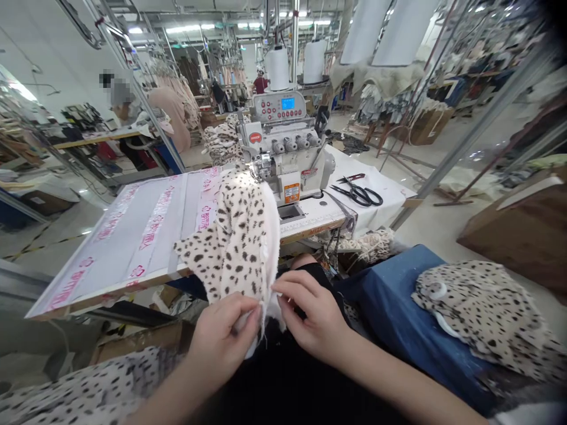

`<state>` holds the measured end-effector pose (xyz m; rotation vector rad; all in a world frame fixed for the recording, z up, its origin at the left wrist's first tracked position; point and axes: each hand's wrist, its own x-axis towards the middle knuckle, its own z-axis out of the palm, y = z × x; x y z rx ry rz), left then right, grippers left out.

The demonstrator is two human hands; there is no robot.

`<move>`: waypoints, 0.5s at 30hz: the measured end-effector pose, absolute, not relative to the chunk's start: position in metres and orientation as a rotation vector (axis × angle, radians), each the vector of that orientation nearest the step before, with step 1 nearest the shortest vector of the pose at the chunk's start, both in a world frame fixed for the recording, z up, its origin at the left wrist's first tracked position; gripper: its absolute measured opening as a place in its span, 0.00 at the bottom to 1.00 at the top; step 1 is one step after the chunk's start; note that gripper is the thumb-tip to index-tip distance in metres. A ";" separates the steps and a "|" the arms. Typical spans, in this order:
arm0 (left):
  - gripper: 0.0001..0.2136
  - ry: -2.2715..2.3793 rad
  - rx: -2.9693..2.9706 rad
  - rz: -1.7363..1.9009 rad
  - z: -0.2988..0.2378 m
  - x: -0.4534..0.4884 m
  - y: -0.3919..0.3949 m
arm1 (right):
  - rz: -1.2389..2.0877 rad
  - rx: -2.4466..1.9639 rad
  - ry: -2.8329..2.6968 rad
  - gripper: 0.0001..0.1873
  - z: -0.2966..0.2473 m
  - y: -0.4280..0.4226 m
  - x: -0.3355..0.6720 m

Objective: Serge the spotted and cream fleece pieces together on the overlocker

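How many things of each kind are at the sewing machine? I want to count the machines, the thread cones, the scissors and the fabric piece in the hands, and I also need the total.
Overlock sewing machine: 1
White thread cones: 2
Pairs of scissors: 2
Spotted fabric piece: 1
Total: 6

A garment factory floor, overlock sewing machine (283, 150), hanging garment racks (175, 88)

The left hand (224, 330) and right hand (312, 313) pinch close together; both wrists angle inward.
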<state>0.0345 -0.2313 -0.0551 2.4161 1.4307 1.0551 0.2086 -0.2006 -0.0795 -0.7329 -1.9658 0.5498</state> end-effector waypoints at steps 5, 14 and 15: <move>0.04 1.391 2.630 1.053 -0.051 0.030 -0.229 | 0.256 -0.458 -2.403 0.12 -0.068 -0.179 0.209; 0.08 1.068 2.553 1.209 -0.056 0.071 -0.234 | 0.418 -0.421 -2.159 0.10 -0.040 -0.167 0.207; 0.09 1.090 2.530 1.184 -0.059 0.082 -0.229 | 0.483 -0.418 -2.075 0.09 -0.034 -0.166 0.207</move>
